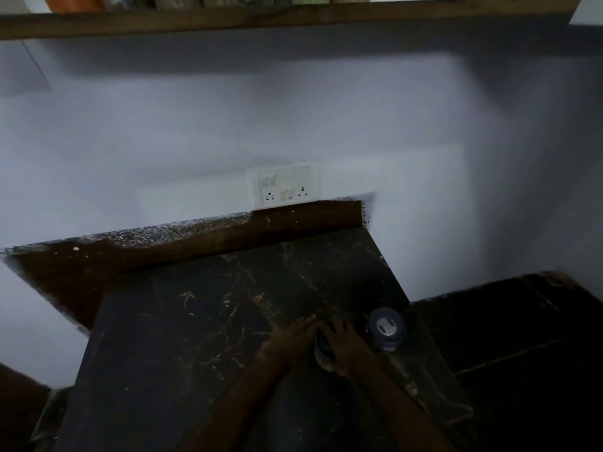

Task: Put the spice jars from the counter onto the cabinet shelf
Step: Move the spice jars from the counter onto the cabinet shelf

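Two spice jars stand on the dark marble counter [202, 337] near its right edge. One jar [323, 355] sits between my hands and is mostly hidden by them. My left hand [290, 337] lies against its left side with fingers stretched forward. My right hand [342, 347] wraps over its right side and top. The second jar [387, 328], with a blue lid and a white label, stands just to the right, untouched. The wooden cabinet shelf [293, 17] runs along the top of the view, with several jars on it.
A white switch and socket plate [286, 188] is on the wall above the counter's brown backsplash [306, 216]. A lower dark surface [522, 337] lies to the right of the counter. The scene is dim and blurred.
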The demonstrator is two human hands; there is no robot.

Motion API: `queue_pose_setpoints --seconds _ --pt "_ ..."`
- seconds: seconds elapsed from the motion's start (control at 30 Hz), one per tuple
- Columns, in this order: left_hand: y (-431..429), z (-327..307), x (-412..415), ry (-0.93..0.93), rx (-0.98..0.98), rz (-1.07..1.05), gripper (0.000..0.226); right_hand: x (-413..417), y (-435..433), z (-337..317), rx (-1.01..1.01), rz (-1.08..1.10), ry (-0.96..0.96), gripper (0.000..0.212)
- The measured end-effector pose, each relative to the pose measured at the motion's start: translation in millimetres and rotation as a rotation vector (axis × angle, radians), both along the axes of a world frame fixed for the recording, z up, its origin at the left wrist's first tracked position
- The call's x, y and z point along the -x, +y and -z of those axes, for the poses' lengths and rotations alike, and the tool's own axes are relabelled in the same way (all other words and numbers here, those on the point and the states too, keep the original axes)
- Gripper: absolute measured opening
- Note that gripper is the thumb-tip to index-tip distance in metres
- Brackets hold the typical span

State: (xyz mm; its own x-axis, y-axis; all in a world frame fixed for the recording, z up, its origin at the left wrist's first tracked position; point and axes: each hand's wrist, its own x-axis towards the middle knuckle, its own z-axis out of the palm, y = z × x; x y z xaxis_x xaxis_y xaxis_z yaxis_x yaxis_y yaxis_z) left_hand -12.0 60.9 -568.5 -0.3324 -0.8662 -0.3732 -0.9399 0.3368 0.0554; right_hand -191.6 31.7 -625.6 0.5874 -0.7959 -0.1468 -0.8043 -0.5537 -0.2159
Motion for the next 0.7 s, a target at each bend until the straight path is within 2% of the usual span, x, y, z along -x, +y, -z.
queue_pose_setpoints --seconds 0.07,0.17,0.3,0.37,0.4,0.5,0.53,0.6,0.7 --pt "7 -6 2 0.009 -0.027 0.001 0.084 -4 1 -12 -0.06 0.071 -0.02 0.089" --pt "14 -39 3 0.074 -0.078 -0.056 0.093 1 -6 -48 -0.144 0.171 -0.1 0.101" --pt "0 -107 -4 0.242 0.04 -0.046 0.077 12 -26 -145 -0.237 0.232 -0.291 0.099" --pt "-5 -150 -3 0.366 0.137 -0.039 0.052 15 -37 -201 -0.099 0.188 -0.312 0.086" --pt "-11 -171 -3 0.478 0.157 -0.097 0.054 17 -42 -228 -0.037 0.159 -0.297 0.08" --pt "-24 -242 7 0.74 0.205 -0.07 0.114 23 -47 -323 0.139 0.077 -0.281 0.069" --pt "-27 -267 10 0.8 0.217 -0.073 0.123 26 -46 -356 0.209 0.058 -0.297 0.068" --pt "-29 -314 20 0.974 0.289 -0.09 0.126 32 -45 -415 0.362 0.045 -0.328 0.067" --pt "-38 -372 30 1.125 0.449 -0.052 0.109 37 -39 -483 0.488 0.041 -0.456 0.064"
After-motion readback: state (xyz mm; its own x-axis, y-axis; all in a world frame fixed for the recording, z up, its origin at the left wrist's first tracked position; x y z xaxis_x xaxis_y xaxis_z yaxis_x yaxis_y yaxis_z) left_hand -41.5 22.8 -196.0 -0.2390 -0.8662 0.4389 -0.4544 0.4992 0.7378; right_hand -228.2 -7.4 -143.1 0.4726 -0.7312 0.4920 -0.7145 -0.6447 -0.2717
